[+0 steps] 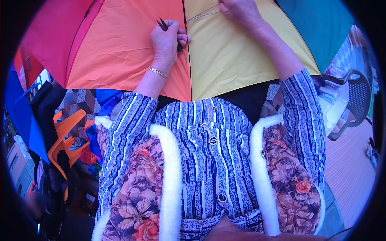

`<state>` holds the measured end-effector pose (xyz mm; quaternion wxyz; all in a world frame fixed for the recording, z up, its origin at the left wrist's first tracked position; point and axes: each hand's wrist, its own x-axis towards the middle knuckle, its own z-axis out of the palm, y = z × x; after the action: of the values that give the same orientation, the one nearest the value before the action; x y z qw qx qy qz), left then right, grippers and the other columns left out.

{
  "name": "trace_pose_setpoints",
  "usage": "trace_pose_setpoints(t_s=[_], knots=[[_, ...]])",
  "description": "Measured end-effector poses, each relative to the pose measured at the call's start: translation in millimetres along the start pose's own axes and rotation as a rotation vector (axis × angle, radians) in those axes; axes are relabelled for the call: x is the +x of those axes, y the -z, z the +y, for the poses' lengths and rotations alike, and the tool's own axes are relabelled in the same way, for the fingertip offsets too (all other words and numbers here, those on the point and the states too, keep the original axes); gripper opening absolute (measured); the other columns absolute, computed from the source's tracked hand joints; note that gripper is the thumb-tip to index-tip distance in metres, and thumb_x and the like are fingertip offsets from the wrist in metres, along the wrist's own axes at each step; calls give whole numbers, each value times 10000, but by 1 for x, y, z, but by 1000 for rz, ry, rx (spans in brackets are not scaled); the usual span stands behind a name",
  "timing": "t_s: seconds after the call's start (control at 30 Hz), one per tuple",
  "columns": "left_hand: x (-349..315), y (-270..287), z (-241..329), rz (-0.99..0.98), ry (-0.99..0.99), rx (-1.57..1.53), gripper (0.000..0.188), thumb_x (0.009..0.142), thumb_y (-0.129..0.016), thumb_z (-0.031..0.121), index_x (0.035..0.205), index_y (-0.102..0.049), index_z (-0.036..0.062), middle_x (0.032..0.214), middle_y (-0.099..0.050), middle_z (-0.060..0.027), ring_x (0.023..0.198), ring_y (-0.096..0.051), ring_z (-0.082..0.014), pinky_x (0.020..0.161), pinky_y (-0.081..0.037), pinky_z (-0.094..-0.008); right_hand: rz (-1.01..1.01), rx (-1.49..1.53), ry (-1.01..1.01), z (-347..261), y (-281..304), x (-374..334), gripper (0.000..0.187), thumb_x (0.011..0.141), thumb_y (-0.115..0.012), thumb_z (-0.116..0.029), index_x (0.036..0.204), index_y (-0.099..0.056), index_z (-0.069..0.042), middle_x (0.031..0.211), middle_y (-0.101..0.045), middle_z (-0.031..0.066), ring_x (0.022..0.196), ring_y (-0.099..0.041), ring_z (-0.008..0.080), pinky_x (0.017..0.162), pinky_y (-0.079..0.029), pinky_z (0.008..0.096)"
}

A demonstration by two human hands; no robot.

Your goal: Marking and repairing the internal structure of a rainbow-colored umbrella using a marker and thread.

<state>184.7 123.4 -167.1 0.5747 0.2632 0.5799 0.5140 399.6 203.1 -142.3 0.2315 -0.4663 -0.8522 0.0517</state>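
Umbrella (233, 52): pink, orange, yellow, green, kinda creased
Left hand (165, 40): gripping black snips (163, 25)
Right hand (240, 13): pinching thread (203, 13)
Hem (173, 94): right by shirt (201, 168)
Room: bare orange panel (112, 56) leftward

Your umbrella (225, 52), left to right: red, orange, yellow, teal | your shirt (197, 154): blue-white striped | your vest (130, 190): brownish floral, white-trimmed

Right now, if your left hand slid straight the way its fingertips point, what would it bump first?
Probably the thin black rib between the orange panel and yellow panel; the left hand has its fingertips close by, perhaps touching: depth is unclear.
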Motion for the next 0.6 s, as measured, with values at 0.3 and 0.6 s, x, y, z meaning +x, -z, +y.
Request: trace_pose_setpoints(t_s=[0.3,0.6], knots=[[3,2,-5,-9,-20,44,123,916,-530,101,918,-510,-20,701,-582,-107,534,-623,-207,436,-487,-257,125,-27,-165,27,28,-37,101,770,-535,-102,748,-597,-26,702,-618,170,672,-621,332,587,-490,412],[1,3,-7,0,-16,53,128,919,-528,106,899,-516,-19,696,-581,-106,531,-624,-203,429,-484,-253,185,112,-226,27,30,-41,113,772,-545,-98,738,-602,-7,683,-618,175,646,-628,313,565,-486,380]])
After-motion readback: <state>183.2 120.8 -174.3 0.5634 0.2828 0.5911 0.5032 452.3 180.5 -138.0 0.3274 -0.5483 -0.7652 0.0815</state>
